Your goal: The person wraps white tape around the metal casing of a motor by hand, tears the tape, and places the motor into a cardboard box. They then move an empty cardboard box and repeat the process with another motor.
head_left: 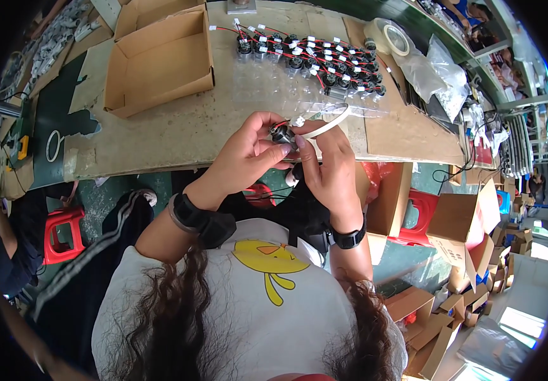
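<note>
Just above the table's near edge, my left hand (247,152) pinches a small dark cylindrical motor (281,134) between thumb and fingers. Red and black wires run from its top to a small white connector (298,121). My right hand (328,164) is closed at the motor's right side, its thumb near the metal body. A curved white strip (332,124) rises from between the right fingers and bends up to the right. Fingers partly cover both the motor and the strip's lower end. Beyond my hands, several similar wired motors (330,79) stand in a clear plastic tray (253,90).
An open cardboard box (159,63) sits left on the worktable (178,136). At the back right are a tape roll (396,40) and plastic bags (442,70). A white ring (53,146) lies far left. Cartons (455,219) and red stools (64,235) stand below; another person sits left.
</note>
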{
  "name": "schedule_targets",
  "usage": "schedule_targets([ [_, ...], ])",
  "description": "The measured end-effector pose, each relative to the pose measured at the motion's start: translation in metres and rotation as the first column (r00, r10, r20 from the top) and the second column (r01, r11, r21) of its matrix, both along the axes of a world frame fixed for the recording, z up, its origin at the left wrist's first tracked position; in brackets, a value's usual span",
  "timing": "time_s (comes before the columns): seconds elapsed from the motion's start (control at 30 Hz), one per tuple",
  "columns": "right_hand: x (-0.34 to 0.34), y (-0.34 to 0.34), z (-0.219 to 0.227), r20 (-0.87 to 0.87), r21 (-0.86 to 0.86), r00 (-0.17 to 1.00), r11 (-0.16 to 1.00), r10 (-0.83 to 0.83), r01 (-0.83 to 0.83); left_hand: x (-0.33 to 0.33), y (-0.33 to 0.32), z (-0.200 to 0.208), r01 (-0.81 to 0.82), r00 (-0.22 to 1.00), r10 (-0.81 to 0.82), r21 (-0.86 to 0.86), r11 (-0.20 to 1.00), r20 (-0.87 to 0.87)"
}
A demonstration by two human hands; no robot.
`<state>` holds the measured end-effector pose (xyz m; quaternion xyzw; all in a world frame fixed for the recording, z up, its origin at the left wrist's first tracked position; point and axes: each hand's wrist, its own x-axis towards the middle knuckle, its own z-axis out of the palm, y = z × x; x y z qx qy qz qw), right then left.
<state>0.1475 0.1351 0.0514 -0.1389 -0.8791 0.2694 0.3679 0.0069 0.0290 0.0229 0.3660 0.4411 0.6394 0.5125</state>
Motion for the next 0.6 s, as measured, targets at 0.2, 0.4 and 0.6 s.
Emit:
schedule_targets([
  [0.2,-0.0029,-0.0041,0.0019,-0.025,0.051,0.998,0.997,-0.050,0.051,0.0011,0.0003,0.0029,-0.018,0.999,0.018,0.006,1.000,-0.039],
  [0.4,-0.0037,-0.0024,-0.0032,-0.037,0.115,0.998,0.992,-0.044,0.048,0.0025,0.0007,0.0013,-0.058,0.997,0.059,0.015,0.998,-0.050],
  [0.6,-0.0040,-0.0030,-0.0048,-0.044,0.082,0.997,0.995,-0.058,0.062,0.0029,-0.0018,0.0020,-0.060,0.998,0.062,0.046,0.997,-0.035],
])
